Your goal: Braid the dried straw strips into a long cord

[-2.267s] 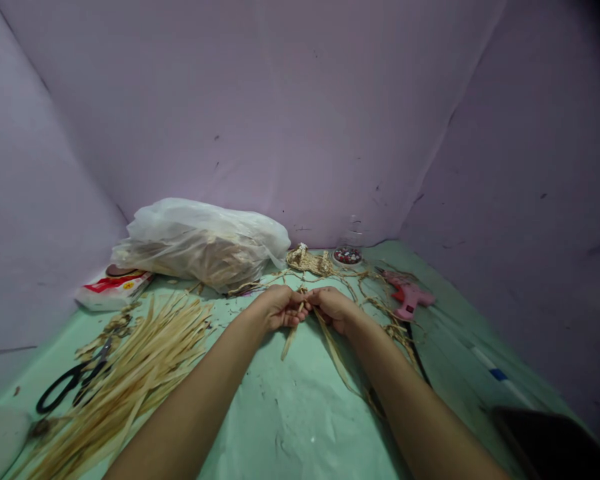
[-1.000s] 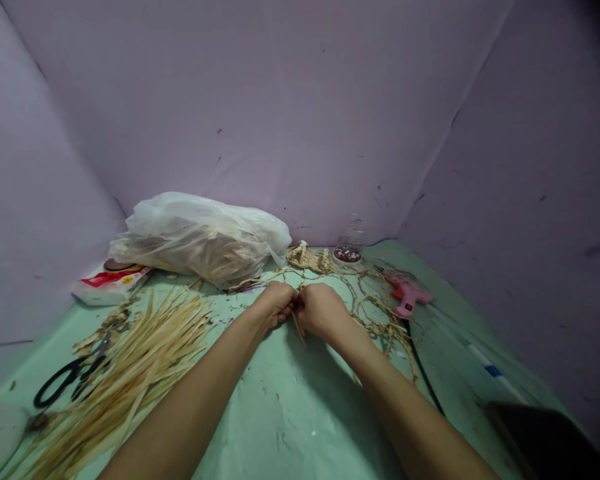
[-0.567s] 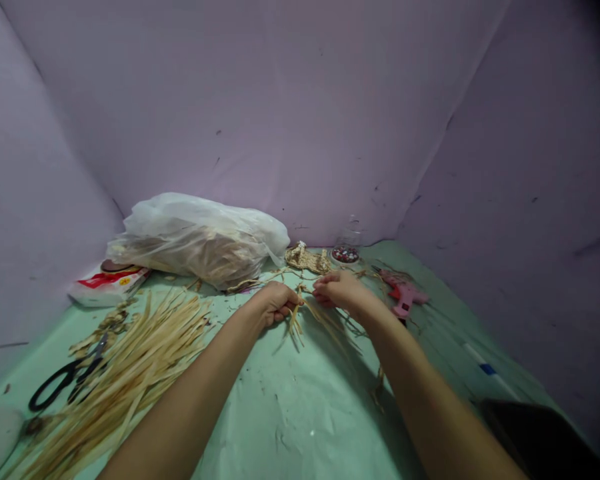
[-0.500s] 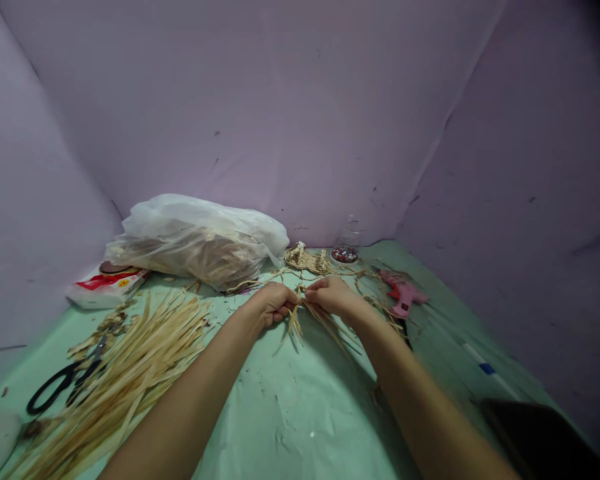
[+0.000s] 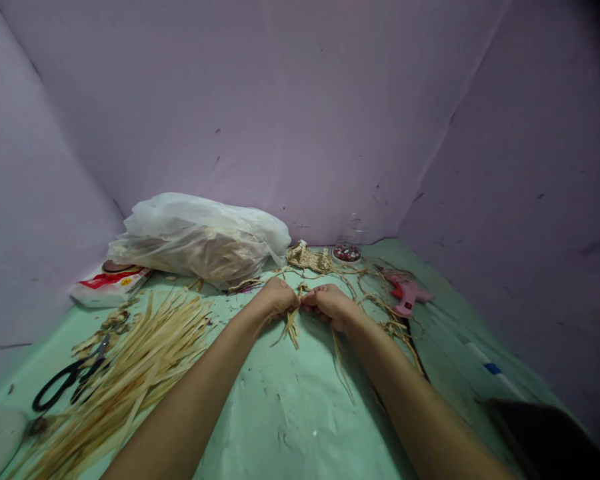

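Observation:
Near the middle of the table, my left hand [image 5: 279, 297] pinches a small bunch of pale dried-fibre strips [image 5: 292, 327], whose loose ends hang below the fingers. My right hand [image 5: 329, 304] is closed beside it, fingertips meeting the left ones at the same bunch, with longer strands [image 5: 341, 363] trailing under the palm. A small knotted tip shows just above the fingers. Behind the hands lies a little woven slipper-shaped piece [image 5: 309, 259], and a thin twisted fibre cord [image 5: 375, 300] winds from there to the right.
Loose fibre strips [image 5: 150, 360] spread at left, beside black-handled scissors [image 5: 63, 387]. Behind them are a red-and-white packet [image 5: 113, 287] and a stuffed plastic bag [image 5: 205, 233]. A tub of beads [image 5: 347, 253] and a pink glue gun [image 5: 407, 297] stand at right; a dark flat object [image 5: 540, 437] lies nearer.
My right hand has turned and its fingers have curled in closer to the left hand. The strands under it now hang lower and nearer me. My left hand has rolled slightly inward.

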Motion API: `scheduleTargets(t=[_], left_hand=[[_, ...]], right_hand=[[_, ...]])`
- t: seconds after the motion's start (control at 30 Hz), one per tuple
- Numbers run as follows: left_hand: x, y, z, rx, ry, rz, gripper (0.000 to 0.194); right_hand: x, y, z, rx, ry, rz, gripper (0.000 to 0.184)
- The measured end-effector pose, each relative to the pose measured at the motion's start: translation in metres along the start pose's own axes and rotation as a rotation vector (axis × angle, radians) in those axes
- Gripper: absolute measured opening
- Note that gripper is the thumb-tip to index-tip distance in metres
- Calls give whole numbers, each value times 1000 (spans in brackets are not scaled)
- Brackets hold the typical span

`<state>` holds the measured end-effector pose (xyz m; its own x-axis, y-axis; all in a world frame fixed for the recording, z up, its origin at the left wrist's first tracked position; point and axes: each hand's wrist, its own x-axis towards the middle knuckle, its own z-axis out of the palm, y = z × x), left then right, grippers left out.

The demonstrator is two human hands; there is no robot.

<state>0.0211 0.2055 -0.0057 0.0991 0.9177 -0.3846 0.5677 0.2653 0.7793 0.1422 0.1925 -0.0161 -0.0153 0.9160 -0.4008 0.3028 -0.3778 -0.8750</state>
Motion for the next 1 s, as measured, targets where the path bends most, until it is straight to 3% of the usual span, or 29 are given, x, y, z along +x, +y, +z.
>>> scheduleTargets(t=[0.13,0.23,0.37,0.47,0.57,0.67,0.73,0.87,1.0], left_hand=[[-1,1,-2,364,171,111,2],[-20,8,1,575,261,114,16],[-50,12,21,721,294,189,23],[-54,10,30,742,274,298,24],[-42,10,18,609,236,311,16],[-25,10,-4,295,248,178,18],[-17,10,-10,28,181,39,15],[-10,10,-2,-349,-73,-133,10],[-7,9,6,-441,-212,-186,18]], right_hand=[[0,1,2,103,-33,30,17],[0,2,3,180,-49,65,16],[2,3,5,228,-45,95,17],[3,4,5,244,-46,113,16],[3,4,1,246,-84,131,18],[2,3,-4,246,-163,164,20],[1,2,-6,261,-213,184,21],[0,0,-8,304,-246,200,20],[1,1,-9,294,-254,182,14]])
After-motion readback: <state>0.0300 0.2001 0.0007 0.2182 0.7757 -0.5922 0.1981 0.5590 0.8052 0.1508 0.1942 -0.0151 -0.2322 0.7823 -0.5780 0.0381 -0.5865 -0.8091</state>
